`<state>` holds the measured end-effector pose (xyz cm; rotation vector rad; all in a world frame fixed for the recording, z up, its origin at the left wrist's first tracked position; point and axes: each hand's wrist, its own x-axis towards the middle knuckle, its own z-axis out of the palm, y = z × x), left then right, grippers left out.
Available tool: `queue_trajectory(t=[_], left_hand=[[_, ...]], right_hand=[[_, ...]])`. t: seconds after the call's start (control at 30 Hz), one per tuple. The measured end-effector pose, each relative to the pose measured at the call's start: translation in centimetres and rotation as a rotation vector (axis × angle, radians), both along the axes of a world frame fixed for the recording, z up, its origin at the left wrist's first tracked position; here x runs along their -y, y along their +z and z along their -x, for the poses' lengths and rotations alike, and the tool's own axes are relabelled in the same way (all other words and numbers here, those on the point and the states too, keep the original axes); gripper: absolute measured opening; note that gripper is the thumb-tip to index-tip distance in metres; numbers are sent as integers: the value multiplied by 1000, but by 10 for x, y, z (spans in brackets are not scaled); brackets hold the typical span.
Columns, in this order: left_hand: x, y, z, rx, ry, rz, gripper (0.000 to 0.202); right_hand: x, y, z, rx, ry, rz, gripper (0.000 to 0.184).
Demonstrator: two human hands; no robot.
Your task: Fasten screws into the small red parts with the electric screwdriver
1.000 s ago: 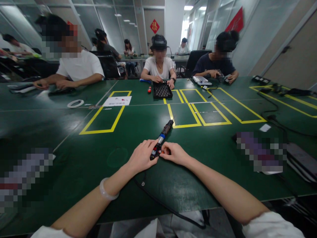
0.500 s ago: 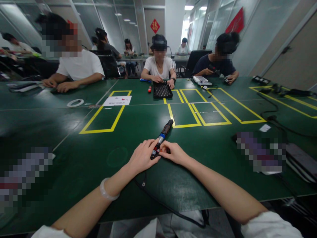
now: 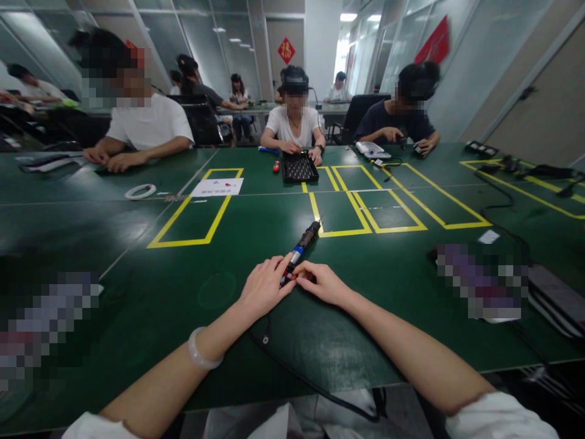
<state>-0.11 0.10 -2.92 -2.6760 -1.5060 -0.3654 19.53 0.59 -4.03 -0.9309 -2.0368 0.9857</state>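
Note:
A black electric screwdriver with a blue band lies on the green table, its tip pointing away from me. My left hand rests against the near, red-marked end from the left, fingers curled over it. From the right, my right hand pinches the same end with its fingertips. A black cable runs from under my left hand back to the table's near edge.
Yellow tape rectangles mark the table ahead. Across it, three people sit at work, one behind a black tray. A white tape roll and a paper sheet lie at left. Cables and dark devices crowd the right.
Both hands have edged slightly forward along the screwdriver's near end; the tool itself has barely moved. People across the table shifted their hands.

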Motion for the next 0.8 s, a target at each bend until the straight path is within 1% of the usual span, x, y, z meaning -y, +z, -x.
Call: queue_trajectory(t=[0.2, 0.3, 0.37, 0.47, 0.6, 0.7, 0.8], left_hand=[[-13, 1, 10, -34, 36, -33, 58], [-26, 4, 22, -41, 95, -31, 59], [-37, 5, 36, -49, 162, -16, 59], [-57, 5, 67, -77, 287, 8, 59], [-80, 3, 119, -132, 453, 0, 63], [-90, 4, 159, -146, 591, 22, 66], [-91, 8, 192, -153, 725, 82, 67]], right_hand=[[-3, -5, -3, 14, -20, -10, 18], [-4, -5, -5, 20, -36, -17, 19], [-5, -4, -7, 23, -40, -21, 18], [-5, -4, -8, 26, -38, -20, 18], [-6, -5, -9, 35, -38, -32, 17], [-6, -5, -9, 47, -38, -41, 15], [-7, -5, -9, 62, -37, -45, 14]])
